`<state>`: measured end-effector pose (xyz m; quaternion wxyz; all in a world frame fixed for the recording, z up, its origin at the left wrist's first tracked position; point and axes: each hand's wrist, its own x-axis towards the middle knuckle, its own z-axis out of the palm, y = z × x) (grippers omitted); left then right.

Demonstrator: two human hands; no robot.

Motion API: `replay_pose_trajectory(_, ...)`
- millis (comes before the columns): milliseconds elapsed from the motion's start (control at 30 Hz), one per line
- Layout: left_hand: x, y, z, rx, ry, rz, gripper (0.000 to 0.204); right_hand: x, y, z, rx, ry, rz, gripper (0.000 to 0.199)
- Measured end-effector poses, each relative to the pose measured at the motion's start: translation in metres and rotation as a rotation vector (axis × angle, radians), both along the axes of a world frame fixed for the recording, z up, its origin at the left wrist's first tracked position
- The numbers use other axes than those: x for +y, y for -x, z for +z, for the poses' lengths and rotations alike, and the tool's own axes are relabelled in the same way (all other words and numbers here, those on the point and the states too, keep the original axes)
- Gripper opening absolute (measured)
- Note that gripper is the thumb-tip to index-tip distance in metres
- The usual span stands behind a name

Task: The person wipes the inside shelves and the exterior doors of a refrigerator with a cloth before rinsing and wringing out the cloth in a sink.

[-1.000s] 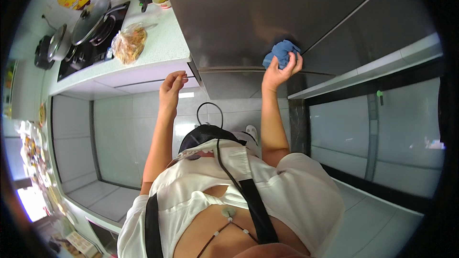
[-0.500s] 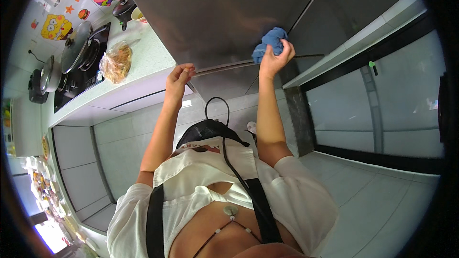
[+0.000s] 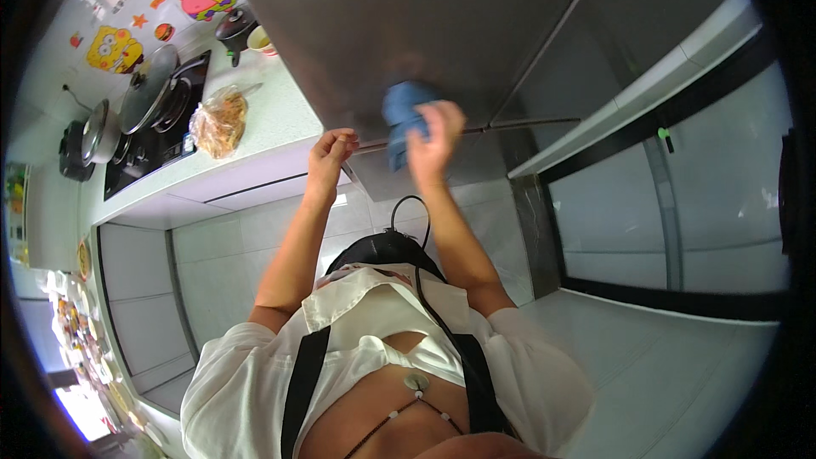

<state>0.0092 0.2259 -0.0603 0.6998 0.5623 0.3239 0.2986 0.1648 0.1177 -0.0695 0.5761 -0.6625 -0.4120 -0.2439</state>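
A: What is the right hand (image 3: pixel 435 144) doing, near the centre of the frame?

B: It grasps a blue cloth (image 3: pixel 401 106), fingers bent over its right side. The hand is blurred, so the exact grip is hard to read.

A: Where does the cloth sit, and how is it shaped?

B: Upper centre, against the smooth, dark grey panel (image 3: pixel 382 17). It is soft and bunched, a rounded lump at the top with a narrower tail hanging across the panel's lower edge.

A: And the left hand (image 3: pixel 325 161)?

B: Left of centre, just beside that panel's corner, fingers curled in toward the thumb. I can't tell whether the tips pinch anything or touch the edge.

A: What surfaces lie around them?

B: In the upper left, a pale, finely speckled counter (image 3: pixel 276 98) carries a crinkled clear plastic bag (image 3: pixel 219 123) with brownish-orange contents. Beside it is a glossy black cooktop (image 3: pixel 140 168), with a round, glass-lidded pan (image 3: pixel 146 98) over it. Flat cartoon stickers (image 3: pixel 116 49) dot the tiled wall behind.

A: The right side?

B: Cloudy, greyish glass panes (image 3: pixel 603 195) in a dark frame. At the bottom of the frame, a loose white shirt (image 3: pixel 527 374) falls in soft folds.
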Motion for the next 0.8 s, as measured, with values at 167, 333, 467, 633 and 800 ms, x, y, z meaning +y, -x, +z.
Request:
replay_pose_trajectory(167, 0.012, 0.009, 0.013, -0.096, -0.02, 0.065, 0.019, -0.016, -0.064, 0.081, 0.208, -0.277, -0.473, 0.051)
replay_pose_trajectory(333, 0.023, 0.029, 0.021, -0.154, 0.011, 0.19, 0.018, 0.04, -0.001, 0.051, -0.208, -0.088, -0.196, 0.039)
replay_pose_trajectory(467, 0.032, 0.046, 0.021, -0.197, 0.035, 0.307, 0.015, 0.05, 0.06, 0.006, -0.264, 0.345, 0.371, 0.038)
replay_pose_trajectory(633, 0.04, 0.083, -0.001, -0.149, 0.077, 0.396, 0.012, 0.03, 0.041, 0.053, -0.33, 0.202, 0.301, 0.046)
replay_pose_trajectory(800, 0.036, 0.089, 0.0, -0.156, 0.074, 0.369, 0.015, 0.052, 0.016, 0.125, -0.506, -0.073, 0.049, 0.047)
